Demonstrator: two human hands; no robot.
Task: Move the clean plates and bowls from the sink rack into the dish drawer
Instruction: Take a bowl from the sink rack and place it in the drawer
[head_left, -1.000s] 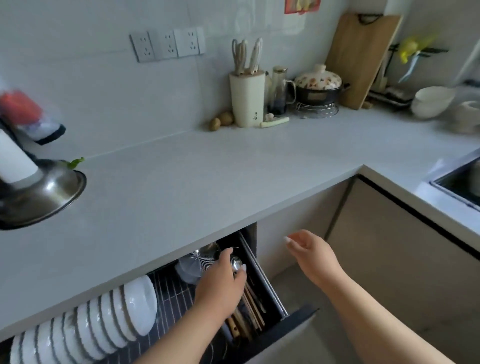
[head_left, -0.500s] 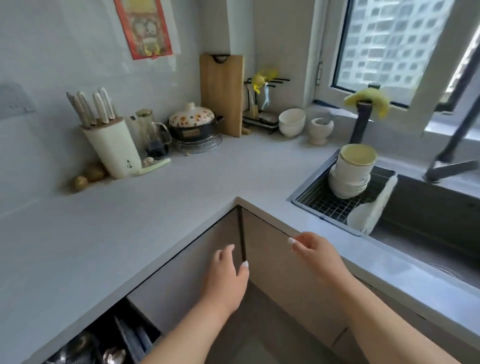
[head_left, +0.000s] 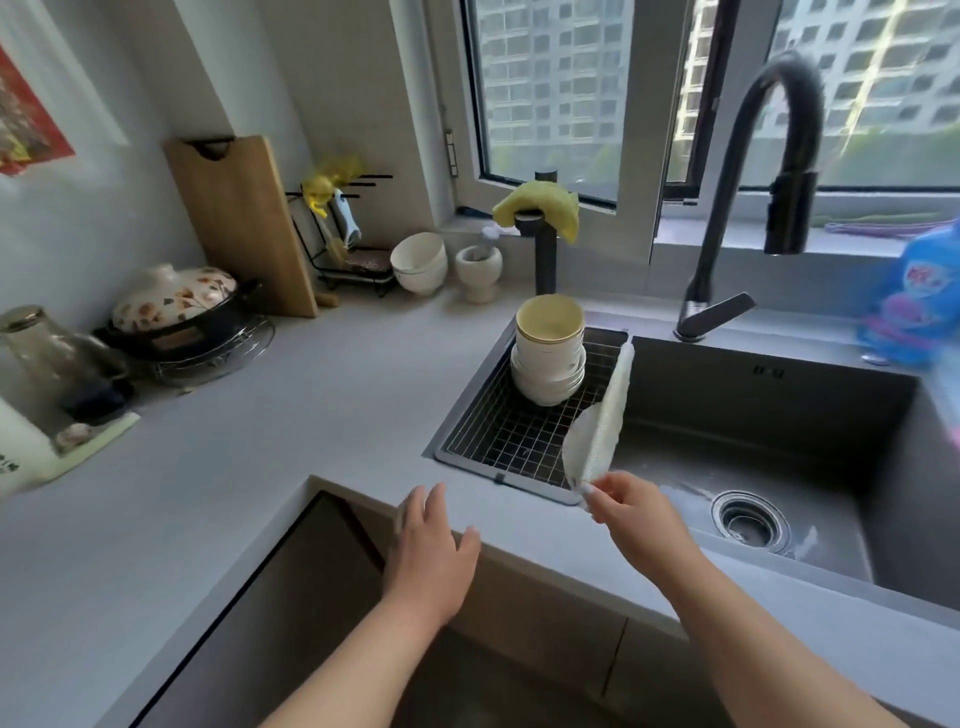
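Observation:
A black wire sink rack (head_left: 511, 434) fills the left part of the sink. At its far end stands a stack of white bowls (head_left: 548, 364), the top one yellowish inside. Several white plates (head_left: 597, 431) stand on edge along the rack's right side. My right hand (head_left: 631, 512) pinches the near rim of the closest plate. My left hand (head_left: 434, 545) hovers with spread fingers over the counter's front edge, holding nothing. The dish drawer is out of view.
The steel sink basin (head_left: 779, 447) with its drain (head_left: 750, 519) lies to the right under a black faucet (head_left: 753, 182). On the counter stand two white bowls (head_left: 420, 262), a mortar (head_left: 479, 270), a cutting board (head_left: 244, 223) and a lidded pot (head_left: 174, 306). A blue bottle (head_left: 919, 296) sits far right.
My view has swung right from the open drawer to the sink. Both hands rose to counter height, and my right hand reached the rack and took hold of a plate's rim.

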